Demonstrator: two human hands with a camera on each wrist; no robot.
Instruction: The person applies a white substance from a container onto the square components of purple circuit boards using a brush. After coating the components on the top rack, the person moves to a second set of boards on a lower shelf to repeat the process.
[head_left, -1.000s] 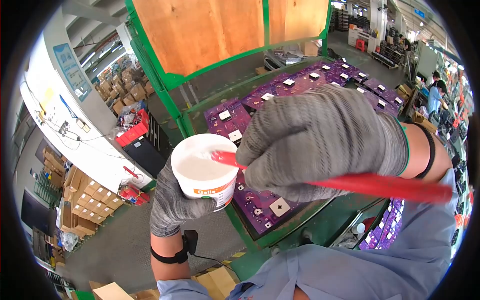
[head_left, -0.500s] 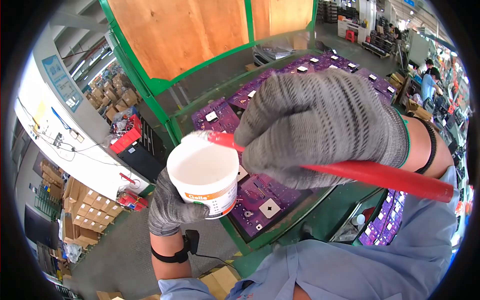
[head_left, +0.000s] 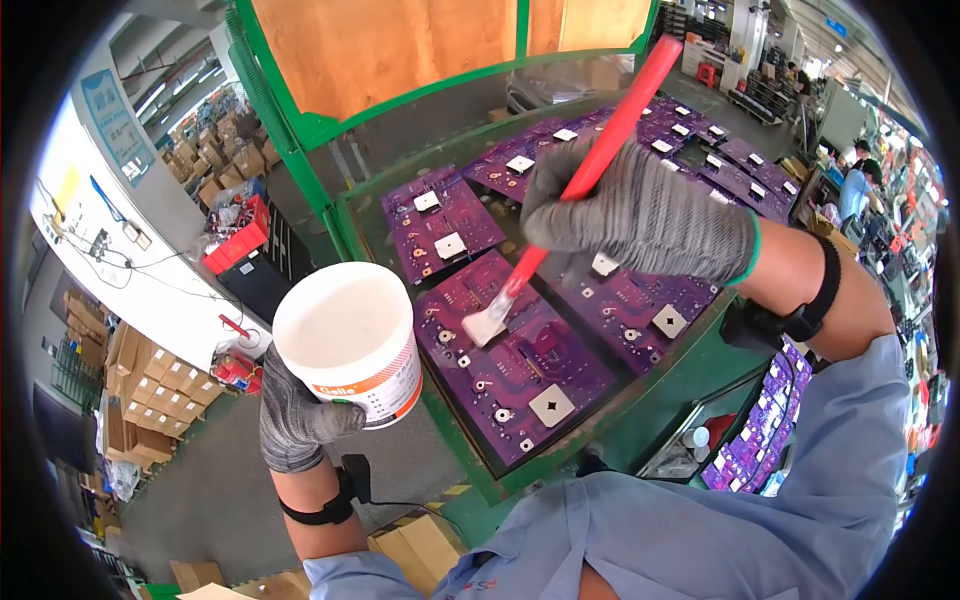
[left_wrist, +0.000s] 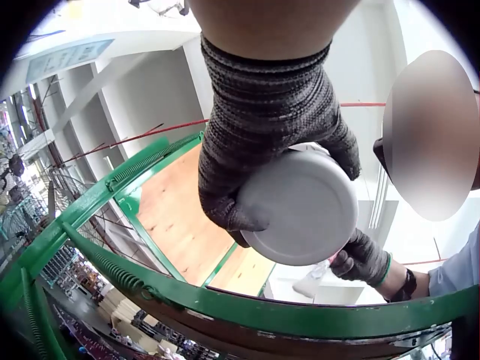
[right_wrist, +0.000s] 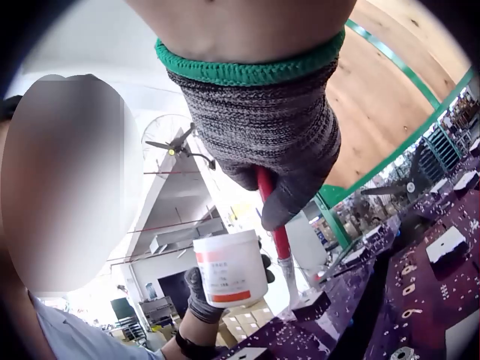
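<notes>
My gloved left hand (head_left: 293,415) grips a white plastic tub (head_left: 385,375) with an orange band, its open top showing pale contents. From below, the left wrist view shows the fingers curled round the tub's grey base (left_wrist: 300,210). In my gloved right hand (head_left: 645,215) is a red-handled brush (head_left: 622,120), pointing down with its handle end up. The whitish bristles (head_left: 485,326) lie over a chip on the near purple circuit board (head_left: 480,375); in the right wrist view the tip (right_wrist: 294,296) is right at the chip's top.
More purple boards (head_left: 440,215) with white-topped chips cover the green-edged table (head_left: 480,478). Behind it rises a green frame with wooden panels (head_left: 400,60). Cardboard boxes (head_left: 160,395) are stacked at left; further boards (head_left: 760,420) lie low at right.
The brush has left the tub and swung from lying nearly level to steeply upright, its bristles now down at the near board. The left hand and tub have shifted left.
</notes>
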